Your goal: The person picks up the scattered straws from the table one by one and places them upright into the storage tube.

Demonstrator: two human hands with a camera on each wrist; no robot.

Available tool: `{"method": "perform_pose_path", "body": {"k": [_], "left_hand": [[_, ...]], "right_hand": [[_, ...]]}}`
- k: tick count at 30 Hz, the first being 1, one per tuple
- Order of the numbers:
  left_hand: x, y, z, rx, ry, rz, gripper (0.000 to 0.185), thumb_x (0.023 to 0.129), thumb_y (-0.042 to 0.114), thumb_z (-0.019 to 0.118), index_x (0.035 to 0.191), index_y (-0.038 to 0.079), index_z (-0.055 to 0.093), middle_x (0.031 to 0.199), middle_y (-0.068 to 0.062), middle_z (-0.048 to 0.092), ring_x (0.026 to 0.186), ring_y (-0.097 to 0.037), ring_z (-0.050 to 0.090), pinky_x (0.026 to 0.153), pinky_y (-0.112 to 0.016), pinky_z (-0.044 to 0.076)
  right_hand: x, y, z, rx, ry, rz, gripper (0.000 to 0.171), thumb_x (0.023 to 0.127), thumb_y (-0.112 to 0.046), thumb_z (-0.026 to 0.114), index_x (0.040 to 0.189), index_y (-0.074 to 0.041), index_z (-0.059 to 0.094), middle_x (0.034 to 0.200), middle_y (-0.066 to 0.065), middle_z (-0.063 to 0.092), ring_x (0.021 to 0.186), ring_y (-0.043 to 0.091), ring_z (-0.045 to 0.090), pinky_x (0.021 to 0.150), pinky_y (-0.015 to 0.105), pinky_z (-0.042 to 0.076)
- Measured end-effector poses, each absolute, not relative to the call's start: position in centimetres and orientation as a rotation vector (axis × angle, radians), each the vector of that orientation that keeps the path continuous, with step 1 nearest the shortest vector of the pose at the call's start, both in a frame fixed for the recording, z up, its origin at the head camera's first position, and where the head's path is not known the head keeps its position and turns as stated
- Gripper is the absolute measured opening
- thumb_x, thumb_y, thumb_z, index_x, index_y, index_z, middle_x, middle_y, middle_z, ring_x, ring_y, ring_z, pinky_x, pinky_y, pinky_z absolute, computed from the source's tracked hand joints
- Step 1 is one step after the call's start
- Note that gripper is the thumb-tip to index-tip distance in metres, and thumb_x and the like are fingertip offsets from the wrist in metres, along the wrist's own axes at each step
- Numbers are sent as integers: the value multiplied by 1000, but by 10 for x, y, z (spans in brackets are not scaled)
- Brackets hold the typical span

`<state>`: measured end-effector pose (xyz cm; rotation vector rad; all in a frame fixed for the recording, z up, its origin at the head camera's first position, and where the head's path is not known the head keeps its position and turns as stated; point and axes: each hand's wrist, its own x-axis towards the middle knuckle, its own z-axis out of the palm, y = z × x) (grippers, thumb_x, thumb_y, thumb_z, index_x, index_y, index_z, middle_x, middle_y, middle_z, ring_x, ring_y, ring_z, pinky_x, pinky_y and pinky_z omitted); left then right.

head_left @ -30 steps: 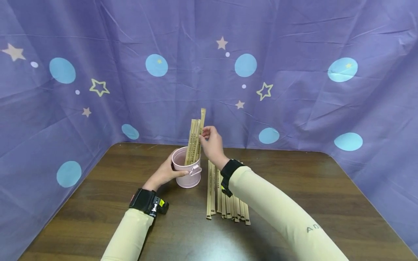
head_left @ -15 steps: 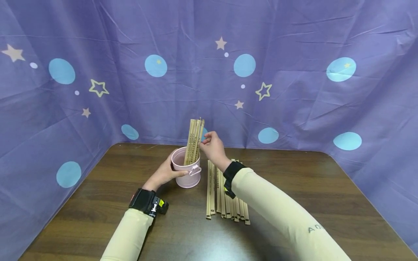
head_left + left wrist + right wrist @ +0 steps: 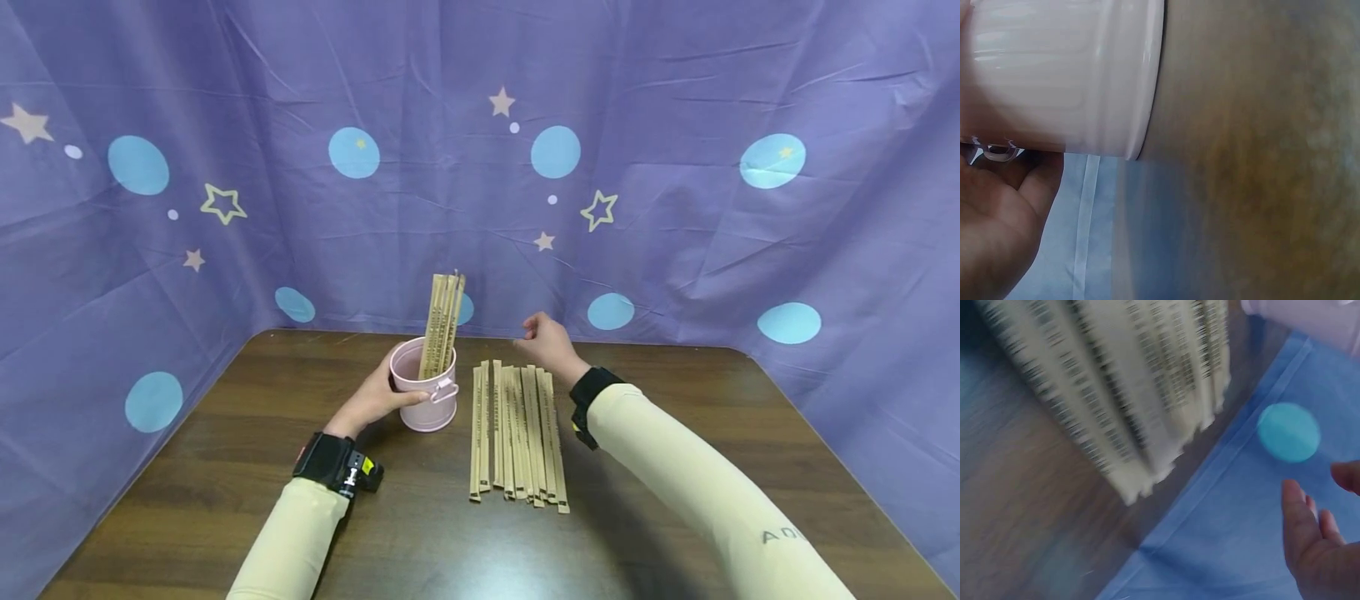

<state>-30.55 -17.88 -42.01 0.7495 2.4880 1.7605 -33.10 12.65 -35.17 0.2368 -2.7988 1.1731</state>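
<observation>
My left hand (image 3: 373,402) grips a small pale pink bucket (image 3: 427,414), its thumb across the front near the handle fitting. In the left wrist view the bucket's smooth wall (image 3: 1041,69) fills the upper left, beside the palm. Several slim paper-wrapped sticks (image 3: 441,325) with printed text stand in the bucket, leaning right. A row of similar wrapped sticks (image 3: 517,433) lies on the table to its right. Above and right of that row hovers my right hand (image 3: 553,346), holding nothing. Its fingers and thumb are apart in the right wrist view.
The brown wooden table (image 3: 690,433) carries all these things. A purple curtain (image 3: 660,92) with stars and blue dots hangs right behind its back edge and along both sides.
The right hand first lowered a wrapped stick into the bucket, then let go and moved right, away from it. The left hand stays on the bucket.
</observation>
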Motion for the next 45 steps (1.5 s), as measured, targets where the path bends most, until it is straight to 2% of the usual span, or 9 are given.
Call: {"method": "perform_pose_path", "body": {"k": [3, 6, 8, 10, 13, 16, 26, 32, 45], "left_hand": [[-306, -180, -421, 750, 2493, 1757, 92, 82, 2, 82, 158, 7, 32, 152, -24, 49, 139, -42, 49, 121, -58, 35], [-306, -181, -421, 750, 2501, 1750, 91, 82, 2, 82, 158, 7, 32, 152, -24, 49, 140, -42, 49, 121, -59, 35], [-306, -181, -421, 750, 2508, 1745, 91, 82, 2, 82, 158, 7, 32, 152, -24, 50, 140, -42, 49, 121, -59, 35], [-306, -182, -421, 750, 2520, 1734, 91, 82, 2, 82, 158, 7, 32, 152, -24, 50, 139, -42, 49, 121, -58, 35], [-306, -182, -420, 744, 2532, 1727, 91, 81, 2, 82, 157, 7, 33, 152, -24, 50, 139, -42, 49, 121, -58, 35], [-306, -182, -421, 741, 2532, 1727, 91, 82, 2, 82, 158, 7, 33, 152, -24, 50, 139, -42, 49, 121, -57, 35], [-305, -182, -419, 765, 2511, 1738, 91, 82, 2, 82, 158, 6, 32, 152, -24, 49, 139, -42, 49, 120, -57, 36], [-305, -182, -417, 763, 2515, 1735, 91, 81, 2, 82, 157, 5, 32, 151, -25, 50, 139, -42, 50, 120, -56, 36], [-305, -181, -419, 755, 2547, 1700, 90, 82, 3, 82, 157, 4, 32, 151, -25, 50, 138, -42, 49, 120, -56, 37]], "right_hand": [[-332, 143, -362, 205, -2859, 1122, 33, 90, -11, 65, 115, 9, 58, 88, 11, 63, 76, 19, 60, 74, 31, 52], [-326, 154, -369, 123, -2957, 1125, 35, 88, -5, 65, 117, 13, 58, 91, 15, 62, 72, 18, 64, 72, 30, 59], [-325, 162, -378, 85, -2996, 1184, 24, 86, -2, 64, 104, 12, 58, 85, 12, 59, 66, 15, 62, 68, 29, 62], [-322, 168, -385, 34, -3032, 1267, 9, 85, 1, 63, 87, 5, 56, 76, 6, 54, 60, 12, 58, 63, 29, 63], [-319, 173, -395, -35, -3081, 1360, 30, 82, 4, 61, 63, -10, 42, 57, -2, 45, 50, 7, 51, 57, 25, 60], [-316, 173, -402, -86, -3114, 1394, 42, 80, 6, 61, 54, -17, 37, 51, -4, 44, 46, 6, 50, 52, 21, 56], [-311, 169, -406, -187, -3109, 1390, 41, 78, 6, 68, 55, -15, 42, 55, -2, 46, 46, 7, 50, 51, 21, 55], [-312, 167, -408, -193, -3103, 1325, 37, 75, 9, 60, 53, -14, 41, 53, -2, 44, 46, 9, 52, 52, 25, 59], [-310, 172, -404, -248, -3065, 1325, 19, 79, 4, 64, 62, -3, 58, 57, 2, 53, 46, 9, 55, 52, 25, 59]]}}
